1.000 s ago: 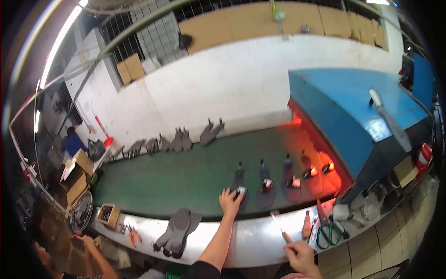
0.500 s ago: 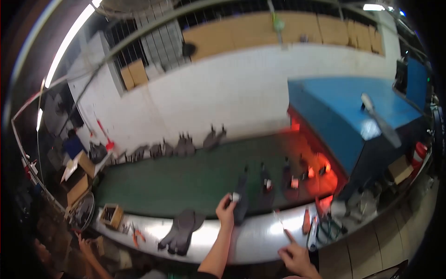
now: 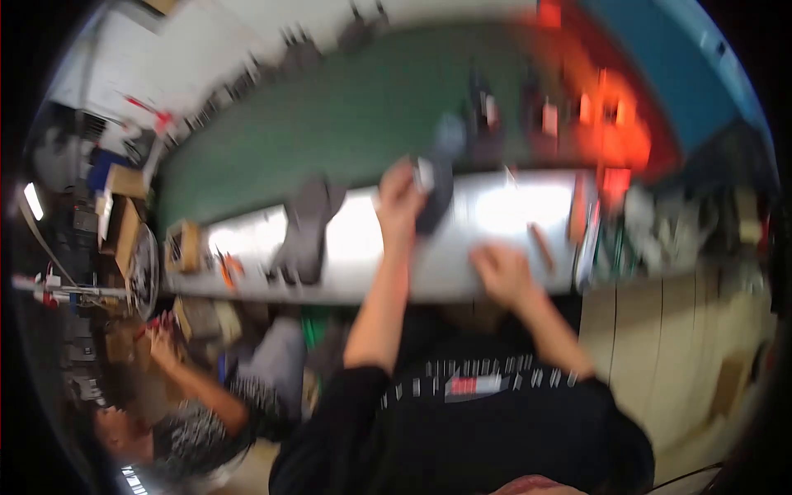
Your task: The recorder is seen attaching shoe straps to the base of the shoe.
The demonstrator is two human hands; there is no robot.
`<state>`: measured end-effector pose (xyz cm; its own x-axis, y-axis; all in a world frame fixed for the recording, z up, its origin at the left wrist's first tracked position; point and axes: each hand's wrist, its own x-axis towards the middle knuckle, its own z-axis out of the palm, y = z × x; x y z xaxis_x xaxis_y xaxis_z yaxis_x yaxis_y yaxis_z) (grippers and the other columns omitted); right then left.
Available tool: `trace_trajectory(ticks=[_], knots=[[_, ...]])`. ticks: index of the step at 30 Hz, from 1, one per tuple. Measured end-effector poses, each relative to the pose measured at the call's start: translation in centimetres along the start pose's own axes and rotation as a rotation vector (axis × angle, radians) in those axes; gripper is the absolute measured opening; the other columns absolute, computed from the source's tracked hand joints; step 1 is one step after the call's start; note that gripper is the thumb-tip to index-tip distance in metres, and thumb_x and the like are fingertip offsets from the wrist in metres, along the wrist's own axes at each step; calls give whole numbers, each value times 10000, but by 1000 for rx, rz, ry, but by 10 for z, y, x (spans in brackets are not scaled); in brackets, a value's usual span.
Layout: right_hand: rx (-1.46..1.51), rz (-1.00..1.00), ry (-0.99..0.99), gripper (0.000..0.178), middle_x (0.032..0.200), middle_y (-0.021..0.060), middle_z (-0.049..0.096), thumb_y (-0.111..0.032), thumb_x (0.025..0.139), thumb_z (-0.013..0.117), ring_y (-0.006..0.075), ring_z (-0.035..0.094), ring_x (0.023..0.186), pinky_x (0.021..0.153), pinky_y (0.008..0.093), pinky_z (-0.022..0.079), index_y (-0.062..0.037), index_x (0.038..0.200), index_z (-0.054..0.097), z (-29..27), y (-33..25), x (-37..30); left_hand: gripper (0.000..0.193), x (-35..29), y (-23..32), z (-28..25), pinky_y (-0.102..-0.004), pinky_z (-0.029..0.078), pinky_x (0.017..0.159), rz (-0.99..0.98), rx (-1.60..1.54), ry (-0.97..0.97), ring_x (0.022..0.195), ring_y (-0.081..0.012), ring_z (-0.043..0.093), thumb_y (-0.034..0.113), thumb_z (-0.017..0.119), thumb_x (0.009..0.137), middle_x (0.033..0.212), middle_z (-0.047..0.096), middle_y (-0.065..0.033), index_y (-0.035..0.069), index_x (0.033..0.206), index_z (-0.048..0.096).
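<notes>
My left hand (image 3: 399,202) is closed on a dark grey, flat, sole-shaped piece (image 3: 436,202) with a small white patch, at the edge between the green belt and the metal ledge. My right hand (image 3: 505,272) is over the ledge to the right, its fingers curled in and blurred. Whether anything is in them is hidden. A slim tool with a brown handle (image 3: 541,247) lies on the ledge, apart from that hand. Left of my left hand, a stack of similar dark pieces (image 3: 307,235) rests on the metal.
More dark pieces with white patches lie on the green belt (image 3: 330,107) near a red-lit blue machine (image 3: 681,49). Orange-handled pliers (image 3: 228,268) and a small wooden box (image 3: 181,246) are leftward. Green-handled tools (image 3: 619,247) lie rightward. A co-worker (image 3: 190,412) sits at lower left.
The view has tilted downward, bringing my torso and the co-worker into sight. My right hand has moved left relative to the brown-handled tool. My left hand still holds the dark piece.
</notes>
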<state>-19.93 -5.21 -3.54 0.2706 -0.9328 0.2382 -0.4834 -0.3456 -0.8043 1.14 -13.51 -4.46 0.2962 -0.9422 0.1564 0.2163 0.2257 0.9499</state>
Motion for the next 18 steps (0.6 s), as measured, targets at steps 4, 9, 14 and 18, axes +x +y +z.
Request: trace_trajectory(ticks=[4, 9, 14, 18], knots=[[112, 101, 15, 241, 779, 188, 645, -256, 876, 589, 345, 638, 735, 681, 420, 496, -34, 834, 673, 18, 6, -34, 343, -35, -22, -22, -321, 457, 934, 137, 198, 10, 1103, -198, 561, -33, 666, 762, 1223, 584, -109, -10, 1102, 631], [349, -12, 60, 122, 856, 130, 652, -96, 872, 585, 261, 623, 808, 729, 336, 494, -7, 922, 653, 23, 15, -55, 319, -58, -17, -20, -258, 486, 860, 21, -21, 41, 956, -137, 616, -52, 706, 751, 1141, 637, -97, -30, 1064, 644], [237, 151, -8, 208, 896, 181, 638, -229, 849, 651, 196, 604, 851, 817, 322, 443, -92, 1005, 659, 17, 1, -49, 398, -52, -24, -30, -272, 466, 890, 27, 109, 79, 987, -144, 599, 0, 727, 741, 1112, 645, -81, -3, 1128, 635], [130, 101, 121, 123, 737, 166, 632, -140, 837, 634, 309, 629, 655, 604, 355, 489, -24, 819, 668, 14, 4, -23, 367, -24, -10, -11, -307, 447, 944, 85, 232, 51, 1094, -191, 568, -20, 690, 741, 1243, 590, -105, -3, 1103, 633]])
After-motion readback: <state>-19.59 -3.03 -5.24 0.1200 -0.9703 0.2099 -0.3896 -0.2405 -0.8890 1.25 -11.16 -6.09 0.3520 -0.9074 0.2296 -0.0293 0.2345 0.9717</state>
